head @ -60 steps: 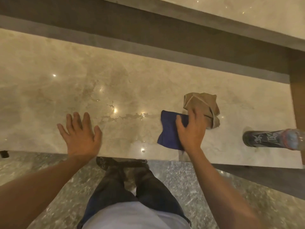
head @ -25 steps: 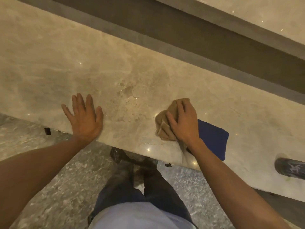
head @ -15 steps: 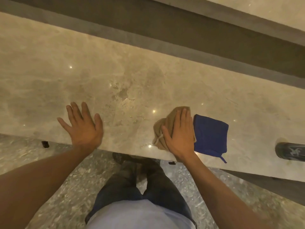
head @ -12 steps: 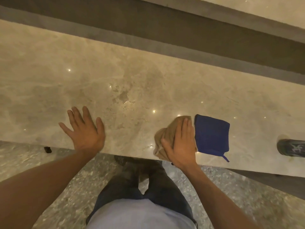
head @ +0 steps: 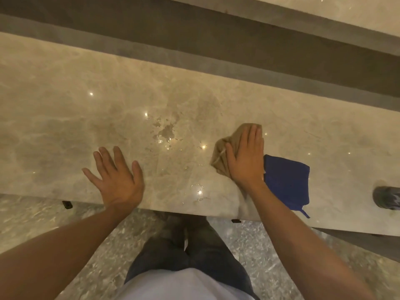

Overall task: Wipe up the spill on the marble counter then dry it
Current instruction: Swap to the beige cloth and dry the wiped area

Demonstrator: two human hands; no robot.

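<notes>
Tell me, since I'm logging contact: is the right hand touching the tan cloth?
Touching. The head view shows the right hand pressed flat, fingers straight, on the tan cloth.

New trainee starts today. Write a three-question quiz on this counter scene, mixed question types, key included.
1. True or false: the right hand presses the blue cloth.
2. Which lies nearer the remaining puddle? A. tan cloth B. blue cloth
3. Fill in: the left hand rests flat on the ___ counter.

Key: 1 false, it presses the tan cloth; 2 A; 3 marble.
</notes>
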